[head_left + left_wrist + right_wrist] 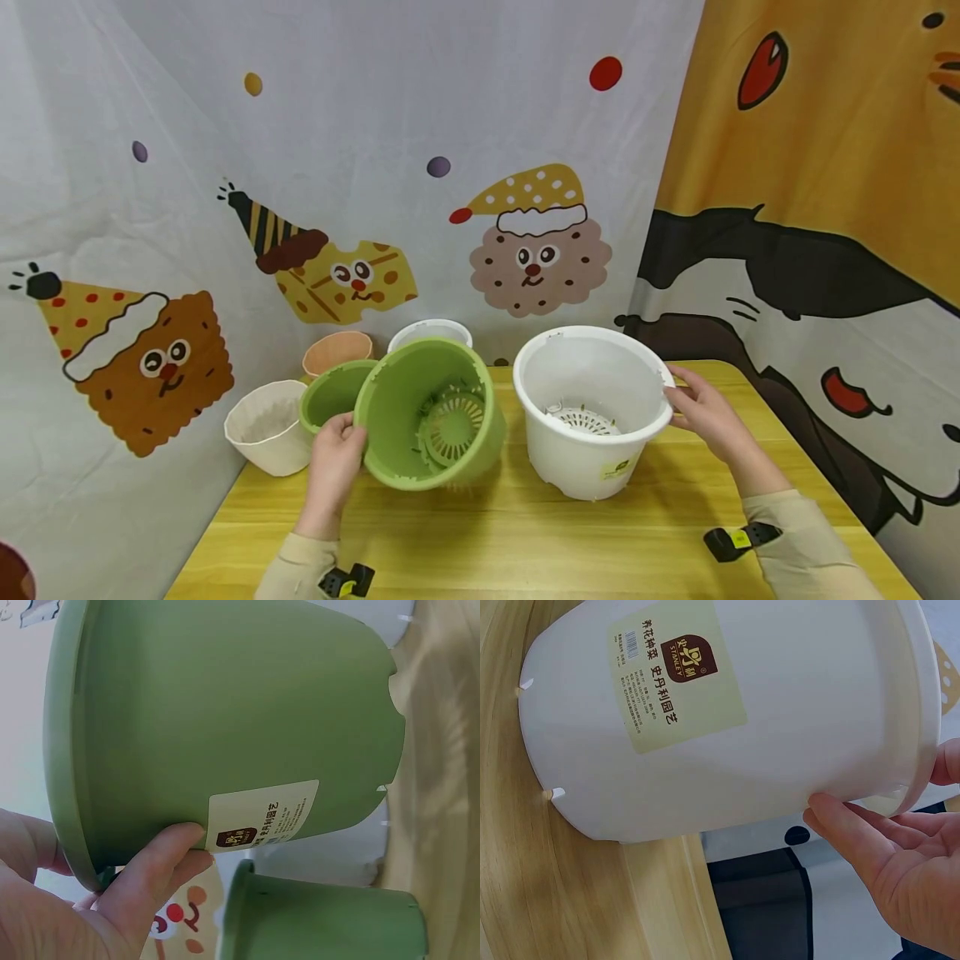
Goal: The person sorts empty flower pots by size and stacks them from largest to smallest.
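Okay, left hand (335,457) pinches rim of tilted green pot (405,400), right hand (703,414) rim of white pot (577,458), toward desk's (525,546) right edge; best keep grips firm.

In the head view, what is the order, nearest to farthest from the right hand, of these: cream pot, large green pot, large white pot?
1. Large white pot: rim pinched by the right hand.
2. Large green pot: left of it, tilted in the left hand.
3. Cream pot: farthest left of the pots.
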### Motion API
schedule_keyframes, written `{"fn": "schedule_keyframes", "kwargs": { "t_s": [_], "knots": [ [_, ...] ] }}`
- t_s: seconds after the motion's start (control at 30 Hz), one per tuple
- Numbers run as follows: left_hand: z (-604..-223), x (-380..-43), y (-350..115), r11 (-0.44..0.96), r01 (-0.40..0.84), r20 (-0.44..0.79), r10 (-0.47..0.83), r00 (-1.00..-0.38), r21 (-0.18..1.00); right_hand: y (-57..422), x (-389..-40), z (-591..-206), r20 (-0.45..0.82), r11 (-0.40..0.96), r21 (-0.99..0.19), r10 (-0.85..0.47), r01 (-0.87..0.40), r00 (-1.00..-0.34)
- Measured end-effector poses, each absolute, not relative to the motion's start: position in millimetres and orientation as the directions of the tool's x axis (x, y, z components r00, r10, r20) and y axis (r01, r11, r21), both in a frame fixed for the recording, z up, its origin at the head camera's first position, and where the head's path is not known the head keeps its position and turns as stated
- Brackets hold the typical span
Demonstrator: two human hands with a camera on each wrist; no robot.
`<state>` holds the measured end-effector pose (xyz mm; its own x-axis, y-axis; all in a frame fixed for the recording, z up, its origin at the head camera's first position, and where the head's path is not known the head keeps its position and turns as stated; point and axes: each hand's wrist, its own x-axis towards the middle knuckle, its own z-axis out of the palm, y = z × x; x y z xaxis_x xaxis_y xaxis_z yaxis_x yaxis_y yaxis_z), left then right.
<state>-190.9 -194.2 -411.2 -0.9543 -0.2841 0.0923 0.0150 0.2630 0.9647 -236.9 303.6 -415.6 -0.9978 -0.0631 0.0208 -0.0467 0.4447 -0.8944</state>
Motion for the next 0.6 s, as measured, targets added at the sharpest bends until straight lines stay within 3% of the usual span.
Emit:
{"fn": "schedule_keyframes", "kwargs": {
  "t_s": [0.6],
  "knots": [
    [-383.7, -194.9, -198.4, 0.161, 0.072, 0.121, -0.32, -0.94, 0.984, 304.2, -237.1, -415.8, 0.033, 0.448, -0.892, -0.053, -0.054, -0.998]
  ]
}}
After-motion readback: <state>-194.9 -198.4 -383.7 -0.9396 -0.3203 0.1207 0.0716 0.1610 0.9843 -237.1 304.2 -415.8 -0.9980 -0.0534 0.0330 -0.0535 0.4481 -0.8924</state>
